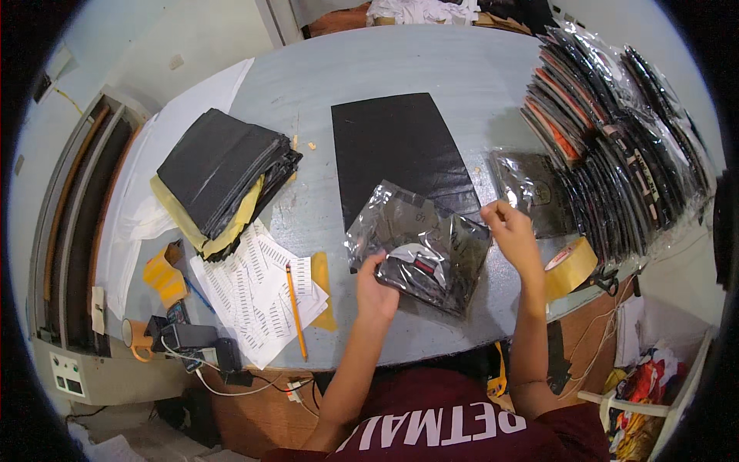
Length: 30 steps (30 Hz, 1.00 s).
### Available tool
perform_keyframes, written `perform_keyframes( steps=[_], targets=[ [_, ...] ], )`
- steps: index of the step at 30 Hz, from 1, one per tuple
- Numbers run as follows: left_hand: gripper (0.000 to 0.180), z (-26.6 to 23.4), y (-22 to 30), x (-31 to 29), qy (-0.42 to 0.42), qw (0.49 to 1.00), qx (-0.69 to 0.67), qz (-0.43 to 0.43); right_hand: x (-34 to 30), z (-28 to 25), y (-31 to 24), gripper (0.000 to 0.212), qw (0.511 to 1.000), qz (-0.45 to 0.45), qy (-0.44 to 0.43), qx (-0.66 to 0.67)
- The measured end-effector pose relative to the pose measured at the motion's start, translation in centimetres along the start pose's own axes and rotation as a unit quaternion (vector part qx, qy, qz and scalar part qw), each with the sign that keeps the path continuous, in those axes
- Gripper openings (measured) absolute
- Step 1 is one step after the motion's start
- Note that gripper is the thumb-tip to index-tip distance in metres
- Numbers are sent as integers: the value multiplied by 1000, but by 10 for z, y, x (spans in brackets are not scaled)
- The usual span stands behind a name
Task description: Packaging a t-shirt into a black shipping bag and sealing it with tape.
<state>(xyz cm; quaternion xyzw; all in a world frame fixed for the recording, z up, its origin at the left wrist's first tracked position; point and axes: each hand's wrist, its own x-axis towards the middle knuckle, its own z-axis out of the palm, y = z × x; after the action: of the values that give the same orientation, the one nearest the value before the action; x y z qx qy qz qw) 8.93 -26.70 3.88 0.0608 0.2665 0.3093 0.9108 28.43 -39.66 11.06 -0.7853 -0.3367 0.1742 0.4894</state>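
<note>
A clear plastic bag [385, 208] with a dark folded garment in it lies tilted over the near part of a black flat sheet [396, 146]. My left hand [376, 292] grips the bag's near left side, thumb on top and the other fingers hidden beneath. Beside the bag's right corner, my right hand [509, 231] is closed in a pinch; whatever its fingertips hold is too small to make out. Just beyond that hand, another dark bagged garment [531, 192] rests flat on the table.
Bagged garments [616, 169] form tall leaning stacks at the right, with a tape roll [570, 268] nearer me. At left are a pile of black sheets [223, 162], printed papers [250, 300], a pencil [296, 312], an orange mug [137, 339] and cabled black devices [188, 336].
</note>
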Motion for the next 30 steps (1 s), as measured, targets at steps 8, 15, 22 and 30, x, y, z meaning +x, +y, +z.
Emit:
perform_keyframes(
  steps=[8,15,22,30],
  targets=[
    [74,23,-44,-70,80,988,112,64,4,18,66,19,944,-104,82,-304],
    [74,-7,-3,-36,2,964,200,176,-25,6,38,28,953,-16,-123,-275],
    [88,-5,34,-59,-20,878,478,-23,-84,16,7,36,942,121,-99,-297],
    [108,5,22,-70,-55,796,603,-8,-64,-1,41,31,970,89,-110,-199]
  ],
)
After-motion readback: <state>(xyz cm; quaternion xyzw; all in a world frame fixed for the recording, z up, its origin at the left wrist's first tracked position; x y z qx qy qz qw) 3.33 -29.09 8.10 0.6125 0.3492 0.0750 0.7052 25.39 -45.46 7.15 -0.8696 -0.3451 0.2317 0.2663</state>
